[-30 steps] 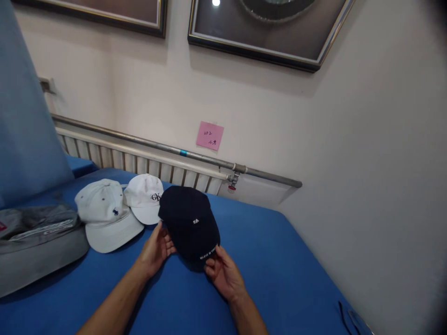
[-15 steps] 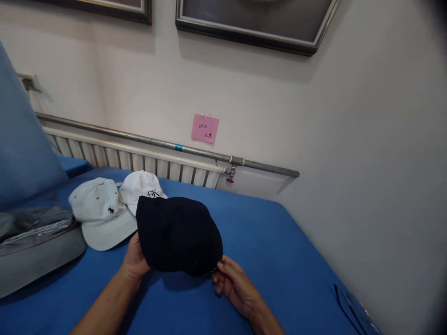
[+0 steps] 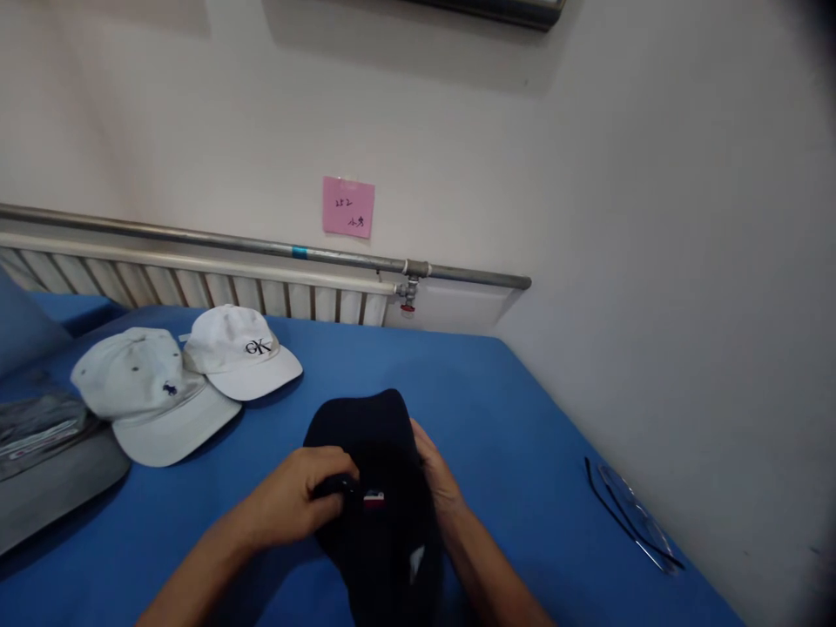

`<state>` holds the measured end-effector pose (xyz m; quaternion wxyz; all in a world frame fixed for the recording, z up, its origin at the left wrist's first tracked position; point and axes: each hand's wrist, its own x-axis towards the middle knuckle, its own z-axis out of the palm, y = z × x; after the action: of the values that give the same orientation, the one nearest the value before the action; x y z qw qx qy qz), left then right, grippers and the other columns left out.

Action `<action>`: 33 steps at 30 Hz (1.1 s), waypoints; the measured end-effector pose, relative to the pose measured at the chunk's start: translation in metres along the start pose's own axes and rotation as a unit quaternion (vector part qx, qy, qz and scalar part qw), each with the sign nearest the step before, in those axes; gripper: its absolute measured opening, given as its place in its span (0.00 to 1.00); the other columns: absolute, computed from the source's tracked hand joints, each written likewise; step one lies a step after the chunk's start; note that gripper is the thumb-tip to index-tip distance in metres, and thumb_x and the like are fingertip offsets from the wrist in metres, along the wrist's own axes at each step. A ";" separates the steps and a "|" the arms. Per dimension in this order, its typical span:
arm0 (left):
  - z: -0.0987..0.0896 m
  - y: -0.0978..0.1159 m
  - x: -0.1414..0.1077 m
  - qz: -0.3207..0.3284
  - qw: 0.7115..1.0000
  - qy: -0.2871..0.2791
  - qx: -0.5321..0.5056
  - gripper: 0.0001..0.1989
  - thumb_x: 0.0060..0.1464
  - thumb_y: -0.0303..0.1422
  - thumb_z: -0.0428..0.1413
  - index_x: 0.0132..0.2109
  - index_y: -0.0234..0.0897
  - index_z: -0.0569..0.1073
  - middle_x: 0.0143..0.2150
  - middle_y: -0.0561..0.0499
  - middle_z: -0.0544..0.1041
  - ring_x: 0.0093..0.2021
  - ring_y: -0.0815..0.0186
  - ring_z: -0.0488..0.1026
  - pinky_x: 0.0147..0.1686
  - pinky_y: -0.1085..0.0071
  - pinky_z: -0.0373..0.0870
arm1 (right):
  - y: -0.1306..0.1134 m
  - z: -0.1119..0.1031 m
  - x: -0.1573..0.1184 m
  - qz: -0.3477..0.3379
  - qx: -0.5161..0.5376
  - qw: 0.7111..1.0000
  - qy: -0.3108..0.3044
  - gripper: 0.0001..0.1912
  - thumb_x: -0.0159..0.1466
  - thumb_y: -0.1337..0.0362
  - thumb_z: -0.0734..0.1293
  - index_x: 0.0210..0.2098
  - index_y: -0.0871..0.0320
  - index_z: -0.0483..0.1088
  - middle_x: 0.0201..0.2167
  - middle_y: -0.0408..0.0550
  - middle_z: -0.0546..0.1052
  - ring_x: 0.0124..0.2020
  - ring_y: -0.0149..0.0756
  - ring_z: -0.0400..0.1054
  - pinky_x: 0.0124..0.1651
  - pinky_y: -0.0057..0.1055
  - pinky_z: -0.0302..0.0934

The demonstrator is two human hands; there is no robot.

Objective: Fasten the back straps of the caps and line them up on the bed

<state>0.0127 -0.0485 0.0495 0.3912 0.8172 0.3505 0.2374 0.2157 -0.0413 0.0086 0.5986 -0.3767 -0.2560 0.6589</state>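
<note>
A dark navy baseball cap (image 3: 395,531) is held over the blue surface, its inside turned towards me. A small red, white and blue label and a pale tag show within it. My left hand (image 3: 297,496) is closed on a dark part at the cap's left edge, thumb and fingers pinched together. On the opposite side my right hand (image 3: 436,475) grips the cap from outside, most of its fingers hidden behind the fabric. Left of my hands lie a white cap with black lettering (image 3: 239,348) and a pale cap with a small dark emblem (image 3: 157,392).
A grey cap or visor (image 3: 52,470) lies at the far left. Eyeglasses (image 3: 633,518) rest near the right edge of the blue-covered surface (image 3: 509,435). Behind run a metal pipe (image 3: 248,244) with a valve and a radiator (image 3: 215,292). A pink note (image 3: 348,207) hangs on the wall.
The navy cap has been turned from its outside to its inside and brought lower and to the right. Both hands have shifted their grip on it. The view has tilted down and right.
</note>
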 end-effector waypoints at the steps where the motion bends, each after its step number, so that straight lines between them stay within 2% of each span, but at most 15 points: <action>1: 0.001 -0.002 0.001 0.015 0.998 0.001 0.059 0.14 0.44 0.19 0.50 0.35 0.38 0.75 0.34 0.51 0.77 0.35 0.63 0.73 0.36 0.69 0.64 | 0.000 0.000 0.000 0.004 0.013 1.000 -0.013 0.17 0.51 0.62 0.74 0.41 0.55 0.75 0.32 0.44 0.80 0.34 0.38 0.73 0.39 0.32 0.66; 4: 0.002 -0.013 0.004 0.037 0.979 0.016 0.202 0.17 0.46 0.17 0.48 0.39 0.39 0.74 0.36 0.50 0.77 0.37 0.61 0.72 0.39 0.65 0.62 | 0.000 -0.002 0.002 0.014 0.043 0.998 -0.048 0.17 0.53 0.54 0.73 0.40 0.55 0.76 0.36 0.45 0.81 0.41 0.40 0.73 0.45 0.35 0.65; 7: 0.000 -0.023 0.005 0.057 0.954 0.056 0.291 0.18 0.49 0.16 0.47 0.40 0.39 0.74 0.34 0.49 0.76 0.35 0.61 0.70 0.38 0.64 0.61 | -0.001 -0.005 0.003 0.014 0.011 0.999 -0.027 0.19 0.54 0.54 0.73 0.42 0.56 0.75 0.39 0.47 0.81 0.42 0.40 0.73 0.47 0.34 0.65; 10: -0.002 -0.028 0.005 0.085 0.936 0.098 0.328 0.18 0.51 0.16 0.46 0.40 0.38 0.75 0.33 0.48 0.75 0.32 0.62 0.68 0.36 0.65 0.61 | -0.003 -0.009 0.004 0.028 -0.051 0.998 0.028 0.20 0.53 0.59 0.73 0.45 0.54 0.74 0.37 0.46 0.81 0.38 0.38 0.74 0.40 0.31 0.66; 12: -0.003 -0.031 0.004 0.096 0.930 0.127 0.330 0.19 0.52 0.16 0.45 0.41 0.38 0.75 0.33 0.48 0.76 0.32 0.62 0.68 0.36 0.65 0.61 | -0.003 -0.012 0.004 0.020 -0.101 0.993 0.051 0.20 0.53 0.61 0.72 0.46 0.54 0.73 0.31 0.44 0.79 0.31 0.35 0.73 0.32 0.29 0.65; 16: -0.007 -0.035 0.004 0.058 0.944 0.179 0.272 0.17 0.51 0.18 0.48 0.42 0.39 0.74 0.36 0.49 0.77 0.36 0.60 0.71 0.39 0.62 0.63 | -0.001 -0.016 0.007 -0.006 -0.156 0.985 0.080 0.23 0.49 0.70 0.70 0.45 0.56 0.73 0.16 0.33 0.67 0.16 0.27 0.60 0.19 0.23 0.52; 20: -0.010 -0.031 0.002 0.037 0.969 0.159 0.184 0.13 0.50 0.23 0.51 0.41 0.40 0.74 0.43 0.47 0.77 0.45 0.57 0.72 0.45 0.59 0.64 | 0.002 -0.016 0.019 -0.048 -0.165 0.979 0.110 0.22 0.46 0.74 0.68 0.41 0.56 0.73 0.15 0.31 0.65 0.15 0.24 0.54 0.18 0.22 0.48; 24: -0.007 -0.020 0.000 0.067 0.977 0.112 0.169 0.11 0.54 0.29 0.54 0.45 0.41 0.74 0.47 0.46 0.77 0.49 0.55 0.71 0.51 0.57 0.64 | 0.003 -0.016 0.034 -0.085 -0.164 0.973 0.138 0.20 0.44 0.76 0.69 0.37 0.54 0.74 0.18 0.34 0.72 0.18 0.25 0.59 0.21 0.22 0.52; 28: 0.000 -0.011 -0.002 0.098 0.967 0.109 0.206 0.17 0.57 0.34 0.56 0.54 0.44 0.72 0.55 0.45 0.73 0.56 0.53 0.67 0.58 0.53 0.58 | 0.003 -0.018 0.041 -0.095 -0.147 0.975 0.136 0.17 0.45 0.73 0.70 0.35 0.55 0.73 0.24 0.39 0.76 0.23 0.29 0.66 0.27 0.25 0.59; 31: 0.004 -0.006 -0.001 0.120 0.966 0.087 0.211 0.15 0.59 0.34 0.54 0.53 0.45 0.73 0.54 0.46 0.74 0.56 0.55 0.68 0.62 0.52 0.53 | 0.000 -0.020 0.040 -0.104 -0.139 0.977 0.124 0.15 0.47 0.70 0.71 0.36 0.56 0.73 0.29 0.43 0.78 0.29 0.33 0.71 0.32 0.28 0.63; 33: 0.006 -0.005 -0.001 0.119 0.969 0.076 0.201 0.14 0.60 0.32 0.53 0.52 0.43 0.72 0.52 0.47 0.76 0.54 0.57 0.69 0.61 0.54 0.54 | -0.005 -0.020 0.034 -0.125 -0.145 0.974 0.123 0.14 0.48 0.68 0.71 0.36 0.56 0.73 0.32 0.44 0.78 0.34 0.35 0.72 0.36 0.30 0.64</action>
<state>0.0144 -0.0495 0.0414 0.1603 0.8943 0.3201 0.2684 0.2344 -0.0099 -0.0057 0.6421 -0.5028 -0.3185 0.4833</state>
